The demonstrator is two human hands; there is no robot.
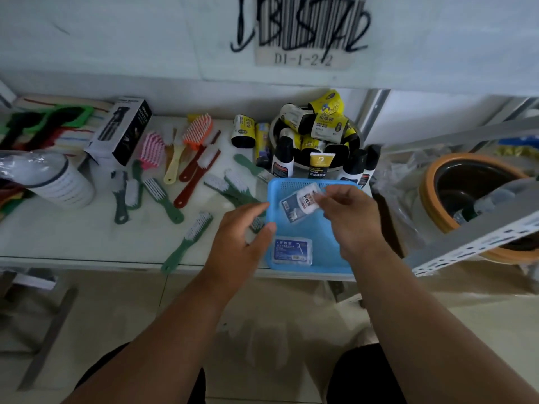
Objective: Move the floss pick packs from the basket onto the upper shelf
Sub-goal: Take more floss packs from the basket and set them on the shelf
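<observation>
A blue plastic basket (332,259) sits at the front edge of the lower shelf. My right hand (350,217) pinches a white floss pick pack (300,204) and holds it tilted just above the basket. A second, blue-labelled floss pick pack (293,250) lies flat in the basket's near-left corner. My left hand (242,237) hovers with relaxed fingers over the basket's left rim and holds nothing. The upper shelf's white front edge (437,39) with a scribbled barcode label runs across the top.
Several brushes (186,237) lie scattered on the lower shelf (73,240) left of the basket. A bowl of yellow-and-black rolls (318,129) and black-capped bottles stand right behind it. A black box (122,129), a white jar (58,182), an orange-rimmed pot (466,199) and a metal shelf rail (478,240) surround the area.
</observation>
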